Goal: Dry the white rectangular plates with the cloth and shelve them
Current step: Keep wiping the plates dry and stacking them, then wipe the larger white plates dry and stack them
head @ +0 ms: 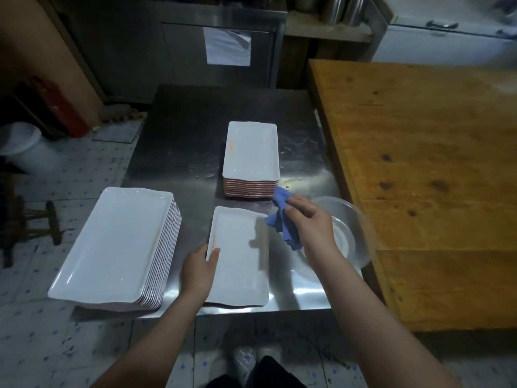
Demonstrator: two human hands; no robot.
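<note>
From the head view, we are looking down at a brushed stainless-steel table (181,130) where a single white rectangular plate (237,264) is lying lengthwise at the near edge. Our left hand (200,268) is gripping this plate by its left rim, thumb curled over the top. Our right hand (310,225) is pinching a bunched blue cloth (282,222), which is hanging over the plate's far right corner; we cannot tell whether it is touching. The 2 hands are well apart, 1 on each side of the plate. A stack of white rectangular plates with reddish edges (251,149) is sitting just beyond the cloth, and a taller, angled stack of larger white rectangular plates (112,245) is overhanging the table's left corner. A clear round dish (349,228) is lying under our right wrist, beside a worn orange wooden table (419,163).
</note>
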